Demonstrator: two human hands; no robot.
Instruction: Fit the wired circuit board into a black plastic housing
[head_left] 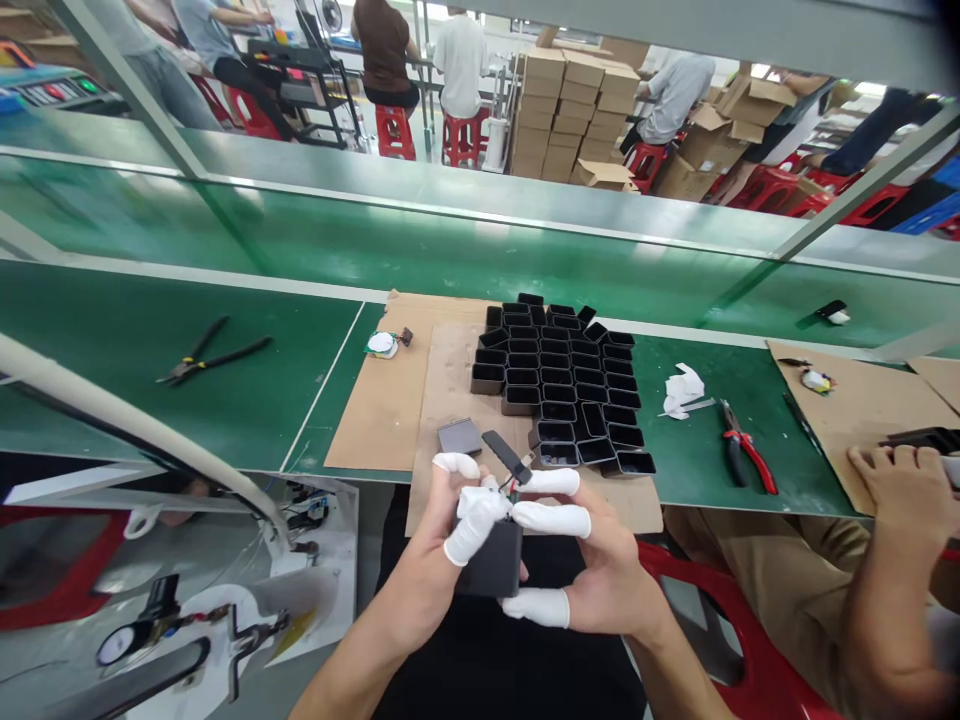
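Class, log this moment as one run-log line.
left hand: holds black box | right hand: holds box, fingers at its top | ahead: black shells on cardboard

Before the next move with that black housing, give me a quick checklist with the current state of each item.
1. Black housing held by both hands: ok, left hand and right hand both grip it.
2. Finger cots on fingertips: ok, white cots show on both hands.
3. Small black part seated in the housing top: cannot tell, fingers hide the joint.
4. Stack of empty black housings in reach on the cardboard sheet: ok.
5. Red-handled pliers away from the hands: ok, lying on the green bench to the right.
6. Co-worker's hand apart from the work: ok, far right.
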